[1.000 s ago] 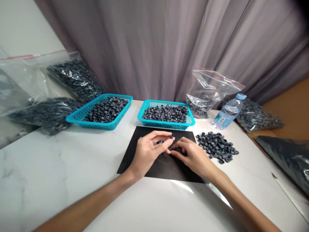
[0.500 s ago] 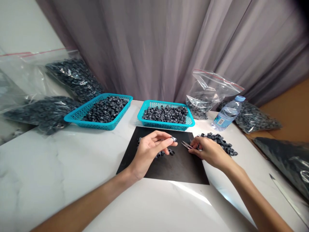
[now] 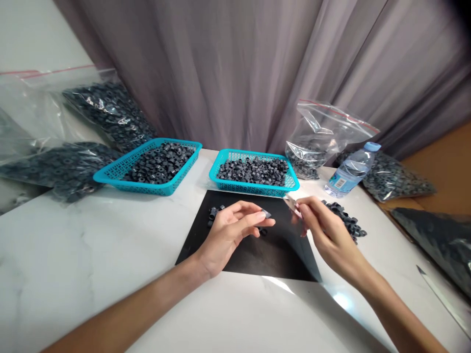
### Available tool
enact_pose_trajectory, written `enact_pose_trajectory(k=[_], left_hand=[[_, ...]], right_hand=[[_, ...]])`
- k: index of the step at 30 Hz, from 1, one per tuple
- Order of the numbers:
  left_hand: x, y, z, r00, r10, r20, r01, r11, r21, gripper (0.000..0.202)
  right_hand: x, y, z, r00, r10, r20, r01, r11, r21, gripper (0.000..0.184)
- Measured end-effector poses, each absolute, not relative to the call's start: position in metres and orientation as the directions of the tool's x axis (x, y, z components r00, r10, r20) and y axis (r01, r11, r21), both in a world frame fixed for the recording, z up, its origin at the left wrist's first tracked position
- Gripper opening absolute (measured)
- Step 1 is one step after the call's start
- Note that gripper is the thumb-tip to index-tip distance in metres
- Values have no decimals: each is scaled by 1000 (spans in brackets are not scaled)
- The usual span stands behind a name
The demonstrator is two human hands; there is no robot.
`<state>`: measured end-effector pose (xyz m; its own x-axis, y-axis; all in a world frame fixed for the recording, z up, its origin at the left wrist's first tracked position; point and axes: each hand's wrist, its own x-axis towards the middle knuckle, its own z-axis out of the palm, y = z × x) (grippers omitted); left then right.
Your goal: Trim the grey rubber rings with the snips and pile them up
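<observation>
My left hand (image 3: 230,233) is over the black mat (image 3: 253,262). Its thumb and index finger pinch a small dark grey ring-like part (image 3: 266,214), partly covered by the fingertips. To the right of it, my right hand (image 3: 326,225) grips a small pair of scissors (image 3: 291,202) with pinkish handles. The blades point up and to the left, apart from the part. Loose dark grey parts (image 3: 212,214) lie on the mat behind my left hand, which hides some of them. Another pile of parts (image 3: 351,228) sits on the table beyond my right hand.
Two turquoise baskets of dark parts, a left one (image 3: 145,190) and a middle one (image 3: 253,188), stand behind the mat. A water bottle (image 3: 349,171) and a clear zip bag (image 3: 309,157) are at the back right. Filled bags (image 3: 106,110) lean at the left.
My right hand has lifted the scissors off the mat area and turned their blades upward. My left hand keeps its pinch on the part, nearly in place. The view has shifted slightly.
</observation>
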<state>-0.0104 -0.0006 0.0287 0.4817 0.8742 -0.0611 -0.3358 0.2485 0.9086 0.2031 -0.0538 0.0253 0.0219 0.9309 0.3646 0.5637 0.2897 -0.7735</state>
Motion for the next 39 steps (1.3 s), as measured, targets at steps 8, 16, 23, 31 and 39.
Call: enact_pose_trajectory(k=[8,16,23,31,39], left_hand=[[-13,2,28,498,863,-88,-361,299,883,14],[-13,1,29,540,834,-113,-345,342,874,17],[-15,2,33,535,838,-102,-341,325,882,17],[-13,0,31,551,829,-92,-340,324,883,17],[-14,1,30,544,834,-93,-301,297,906,19]], right_hand=[[194,-69,16,-87,878,472,557,435,-707,33],[192,-62,16,-104,817,567,624,497,-602,28],[195,-60,15,-165,776,609,662,544,-515,28],[195,-61,15,-243,694,677,664,628,-406,36],[193,-58,13,-250,674,695,674,637,-375,36]])
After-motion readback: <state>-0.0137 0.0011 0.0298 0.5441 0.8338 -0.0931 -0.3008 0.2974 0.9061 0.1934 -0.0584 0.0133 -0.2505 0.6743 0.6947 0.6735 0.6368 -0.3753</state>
